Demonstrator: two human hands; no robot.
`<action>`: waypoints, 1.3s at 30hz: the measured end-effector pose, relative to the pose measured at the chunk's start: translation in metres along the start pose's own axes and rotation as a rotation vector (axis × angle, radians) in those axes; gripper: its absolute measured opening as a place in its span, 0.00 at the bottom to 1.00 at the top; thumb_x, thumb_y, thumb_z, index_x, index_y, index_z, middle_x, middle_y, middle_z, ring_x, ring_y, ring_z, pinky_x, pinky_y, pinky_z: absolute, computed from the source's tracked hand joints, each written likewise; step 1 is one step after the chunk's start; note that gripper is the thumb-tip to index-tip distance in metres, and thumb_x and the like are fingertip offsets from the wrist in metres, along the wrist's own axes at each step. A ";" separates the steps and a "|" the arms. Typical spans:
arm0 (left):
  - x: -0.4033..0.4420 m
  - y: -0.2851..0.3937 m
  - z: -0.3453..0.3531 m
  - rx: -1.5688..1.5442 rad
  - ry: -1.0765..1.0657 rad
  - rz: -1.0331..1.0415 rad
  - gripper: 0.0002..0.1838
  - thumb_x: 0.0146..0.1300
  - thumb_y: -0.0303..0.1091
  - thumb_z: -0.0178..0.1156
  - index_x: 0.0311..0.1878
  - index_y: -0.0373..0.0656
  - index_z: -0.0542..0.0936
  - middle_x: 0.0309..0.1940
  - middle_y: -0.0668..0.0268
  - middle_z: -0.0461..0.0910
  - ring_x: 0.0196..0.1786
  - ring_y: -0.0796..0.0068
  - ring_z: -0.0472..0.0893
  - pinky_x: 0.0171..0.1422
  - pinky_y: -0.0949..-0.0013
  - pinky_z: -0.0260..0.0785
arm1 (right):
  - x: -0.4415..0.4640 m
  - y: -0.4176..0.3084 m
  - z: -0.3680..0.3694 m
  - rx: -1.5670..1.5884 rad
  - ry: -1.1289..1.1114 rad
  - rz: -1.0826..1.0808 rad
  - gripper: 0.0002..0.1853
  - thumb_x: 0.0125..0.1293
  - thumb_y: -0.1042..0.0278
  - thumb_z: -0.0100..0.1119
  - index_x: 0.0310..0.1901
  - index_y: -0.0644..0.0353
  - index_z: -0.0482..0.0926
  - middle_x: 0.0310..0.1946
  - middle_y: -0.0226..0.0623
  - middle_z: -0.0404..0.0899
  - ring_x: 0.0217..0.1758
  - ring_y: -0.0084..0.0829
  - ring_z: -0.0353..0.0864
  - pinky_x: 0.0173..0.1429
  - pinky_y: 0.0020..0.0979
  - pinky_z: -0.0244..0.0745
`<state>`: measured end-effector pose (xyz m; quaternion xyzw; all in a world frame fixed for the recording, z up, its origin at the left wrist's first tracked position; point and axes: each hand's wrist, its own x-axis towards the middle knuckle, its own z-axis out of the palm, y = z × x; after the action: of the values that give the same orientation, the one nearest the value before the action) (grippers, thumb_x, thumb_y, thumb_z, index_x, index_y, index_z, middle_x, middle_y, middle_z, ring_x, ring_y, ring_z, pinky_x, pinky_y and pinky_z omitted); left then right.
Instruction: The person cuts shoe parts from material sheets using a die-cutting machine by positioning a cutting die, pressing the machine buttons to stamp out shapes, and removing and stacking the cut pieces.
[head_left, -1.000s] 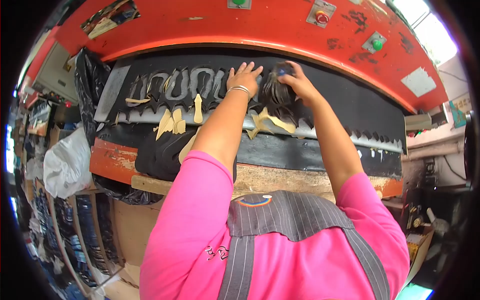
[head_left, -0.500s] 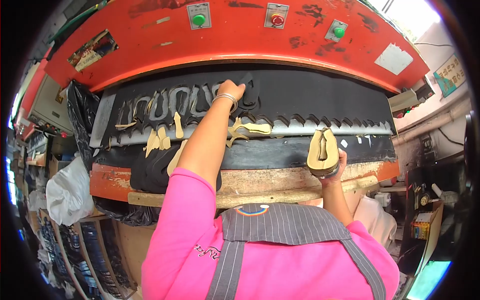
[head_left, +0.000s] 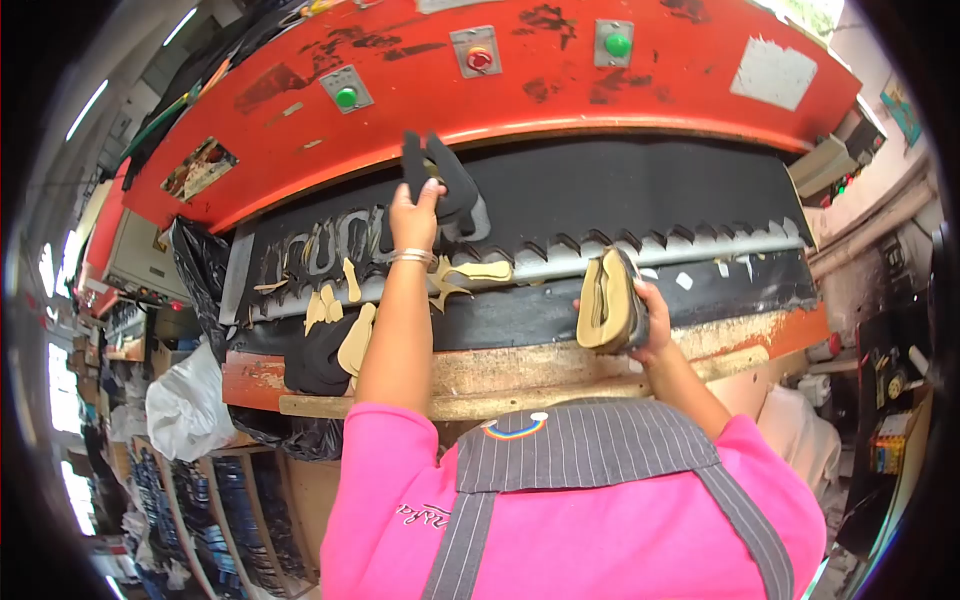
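Note:
My left hand [head_left: 415, 212] is closed around a black U-shaped cutout [head_left: 455, 180], its two arms pointing up toward the red machine front. The cutout is raised over the black sheet [head_left: 620, 180], which has a row of U-shaped cuts along its left part. In my right hand [head_left: 652, 318] is a thick stack of tan U-shaped pieces [head_left: 607, 300], tilted above the near edge of the bed, with something dark on its underside. Most of those fingers are behind the stack. Tan scraps [head_left: 485, 270] lie on the sheet's notched near edge, close to my left forearm.
A red machine front [head_left: 400, 80] with green and red buttons spans the back. Black pieces [head_left: 320, 360] and a tan piece [head_left: 357, 340] lie at the front left. A worn wooden ledge [head_left: 500, 365] runs along the near side. White bag [head_left: 190, 400] at left.
My left hand has lifted the black cutout up off the sheet. My right hand has turned the tan stack and shifted slightly left. The head view has swung a little.

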<state>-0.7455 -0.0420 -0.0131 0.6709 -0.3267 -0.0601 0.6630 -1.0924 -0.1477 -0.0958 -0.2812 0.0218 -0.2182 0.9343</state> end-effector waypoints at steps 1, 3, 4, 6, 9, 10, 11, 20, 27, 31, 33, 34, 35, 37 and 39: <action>-0.020 0.017 0.008 0.053 0.075 0.123 0.11 0.68 0.36 0.62 0.43 0.37 0.77 0.36 0.64 0.85 0.39 0.78 0.82 0.48 0.69 0.75 | -0.003 -0.005 -0.003 -0.057 -0.008 0.026 0.29 0.70 0.53 0.48 0.67 0.59 0.64 0.56 0.47 0.77 0.56 0.45 0.81 0.59 0.49 0.79; -0.067 0.052 0.033 0.292 0.029 0.236 0.13 0.67 0.36 0.62 0.47 0.35 0.77 0.37 0.57 0.86 0.40 0.68 0.84 0.47 0.65 0.74 | 0.002 -0.008 -0.007 -0.103 0.152 -0.016 0.33 0.70 0.59 0.54 0.73 0.44 0.53 0.57 0.39 0.71 0.56 0.38 0.78 0.56 0.44 0.79; -0.085 0.045 0.047 0.410 -0.021 0.295 0.16 0.68 0.37 0.61 0.49 0.34 0.77 0.39 0.54 0.85 0.42 0.65 0.84 0.49 0.63 0.74 | 0.005 -0.010 -0.002 -0.204 0.192 -0.042 0.35 0.69 0.58 0.55 0.74 0.45 0.52 0.58 0.39 0.70 0.57 0.36 0.77 0.57 0.42 0.78; -0.118 0.026 0.074 0.421 -0.226 0.207 0.18 0.69 0.42 0.60 0.51 0.35 0.76 0.41 0.56 0.84 0.44 0.69 0.82 0.50 0.66 0.72 | 0.008 -0.011 0.007 -0.353 0.261 -0.067 0.39 0.69 0.56 0.58 0.75 0.47 0.49 0.59 0.39 0.68 0.59 0.32 0.73 0.58 0.38 0.74; -0.163 0.049 0.109 0.294 -0.534 -0.048 0.28 0.69 0.52 0.59 0.58 0.35 0.74 0.43 0.50 0.83 0.49 0.59 0.84 0.54 0.61 0.73 | 0.016 -0.013 0.008 -0.478 0.248 -0.179 0.43 0.68 0.57 0.60 0.76 0.53 0.44 0.60 0.44 0.67 0.61 0.31 0.71 0.63 0.34 0.69; -0.173 0.056 0.116 0.313 -0.546 -0.021 0.30 0.68 0.55 0.59 0.58 0.36 0.74 0.43 0.51 0.83 0.48 0.59 0.84 0.54 0.61 0.73 | 0.015 -0.017 0.008 -0.519 0.240 -0.192 0.43 0.68 0.57 0.60 0.76 0.54 0.44 0.60 0.45 0.67 0.61 0.31 0.71 0.64 0.34 0.68; -0.181 0.063 0.121 0.330 -0.556 0.003 0.32 0.68 0.58 0.59 0.59 0.36 0.74 0.42 0.51 0.83 0.47 0.59 0.84 0.54 0.61 0.73 | 0.013 -0.021 0.008 -0.561 0.232 -0.202 0.43 0.68 0.57 0.60 0.76 0.55 0.44 0.60 0.45 0.67 0.61 0.32 0.71 0.64 0.33 0.67; -0.201 0.085 0.130 -0.189 -0.677 -0.363 0.19 0.69 0.29 0.57 0.61 0.35 0.71 0.44 0.68 0.80 0.42 0.82 0.79 0.48 0.74 0.75 | -0.006 -0.062 -0.010 -0.180 -0.128 0.093 0.35 0.68 0.61 0.52 0.75 0.53 0.51 0.59 0.42 0.72 0.56 0.34 0.78 0.57 0.34 0.77; -0.235 0.072 0.158 -0.006 -0.533 -0.188 0.28 0.68 0.35 0.62 0.66 0.36 0.65 0.44 0.65 0.82 0.45 0.78 0.80 0.49 0.71 0.75 | -0.008 -0.071 -0.020 -0.508 -0.041 0.035 0.37 0.66 0.59 0.56 0.75 0.50 0.53 0.57 0.41 0.70 0.58 0.30 0.72 0.63 0.33 0.65; -0.241 0.073 0.168 -0.254 -0.450 -0.191 0.26 0.69 0.30 0.60 0.67 0.34 0.66 0.55 0.64 0.78 0.55 0.77 0.77 0.62 0.70 0.70 | -0.004 -0.083 -0.026 -0.432 -0.071 0.144 0.38 0.62 0.56 0.57 0.75 0.48 0.57 0.61 0.42 0.69 0.59 0.33 0.73 0.65 0.35 0.67; -0.245 0.073 0.159 -0.253 -0.439 -0.195 0.26 0.68 0.30 0.60 0.67 0.34 0.67 0.56 0.65 0.77 0.55 0.79 0.76 0.62 0.72 0.69 | -0.008 -0.083 -0.016 -0.328 -0.124 0.176 0.38 0.63 0.57 0.55 0.75 0.50 0.56 0.60 0.42 0.72 0.60 0.34 0.74 0.62 0.35 0.70; -0.248 0.074 0.152 -0.320 -0.449 -0.222 0.26 0.67 0.29 0.60 0.67 0.34 0.68 0.56 0.65 0.77 0.55 0.79 0.76 0.62 0.72 0.69 | -0.009 -0.083 -0.015 -0.308 -0.168 0.181 0.38 0.63 0.58 0.54 0.75 0.52 0.56 0.59 0.42 0.73 0.59 0.33 0.74 0.62 0.34 0.71; -0.248 0.075 0.145 -0.391 -0.465 -0.238 0.26 0.67 0.29 0.60 0.66 0.34 0.68 0.56 0.65 0.77 0.55 0.79 0.76 0.62 0.72 0.69 | -0.010 -0.083 -0.015 -0.290 -0.211 0.179 0.38 0.63 0.59 0.53 0.75 0.53 0.55 0.59 0.42 0.73 0.59 0.32 0.75 0.61 0.33 0.72; -0.248 0.083 0.121 -0.370 -0.481 -0.256 0.27 0.66 0.28 0.60 0.67 0.34 0.67 0.55 0.64 0.77 0.54 0.78 0.77 0.61 0.71 0.70 | -0.012 -0.083 -0.006 -0.406 -0.240 0.140 0.40 0.61 0.57 0.54 0.75 0.56 0.57 0.61 0.44 0.72 0.57 0.32 0.77 0.59 0.29 0.73; -0.245 0.085 0.091 -0.393 -0.447 -0.327 0.28 0.65 0.27 0.61 0.67 0.33 0.66 0.55 0.64 0.77 0.54 0.77 0.77 0.61 0.69 0.71 | -0.008 -0.085 -0.003 -0.395 -0.283 0.192 0.40 0.59 0.56 0.54 0.74 0.56 0.57 0.61 0.46 0.71 0.58 0.36 0.77 0.58 0.36 0.76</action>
<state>-1.0137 0.0153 -0.0304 0.5443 -0.3340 -0.3730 0.6731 -1.1335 -0.2100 -0.0535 -0.4826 -0.0406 -0.0787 0.8714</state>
